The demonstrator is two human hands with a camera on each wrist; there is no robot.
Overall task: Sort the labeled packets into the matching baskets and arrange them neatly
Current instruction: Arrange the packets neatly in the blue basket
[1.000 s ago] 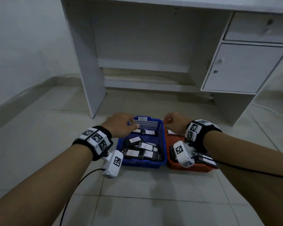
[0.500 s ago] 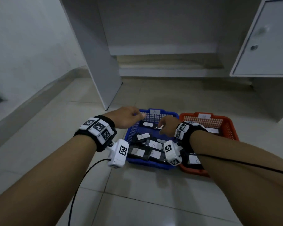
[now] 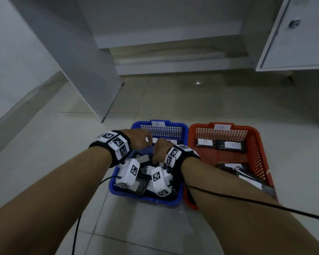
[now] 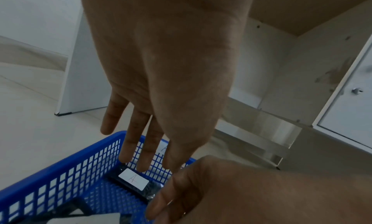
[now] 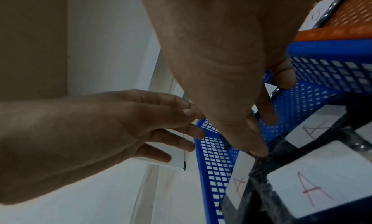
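Observation:
A blue basket (image 3: 185,130) tagged A and an orange basket (image 3: 255,133) tagged B stand side by side on the floor. Both hands are over the far end of the blue one. A black packet labelled A (image 4: 133,179) lies there by the mesh wall. My left hand (image 3: 139,140) reaches down with straight fingers (image 4: 141,155) to the packet's far edge. My right hand (image 3: 161,149) pinches the packet's right end, thumb (image 5: 258,149) on top. More A packets (image 5: 314,184) lie nearer in the blue basket. B packets (image 3: 219,144) lie in the orange basket.
A white desk stands behind the baskets, with its side panel (image 3: 92,70) at the left and a cabinet door (image 3: 295,43) at the right. Pale floor tiles (image 3: 44,144) surround the baskets. Black cables (image 3: 256,201) run from the wrist cameras.
My right hand moved left from the orange basket to the far end of the blue one, meeting the left hand there. The view tilted down and closer to the baskets.

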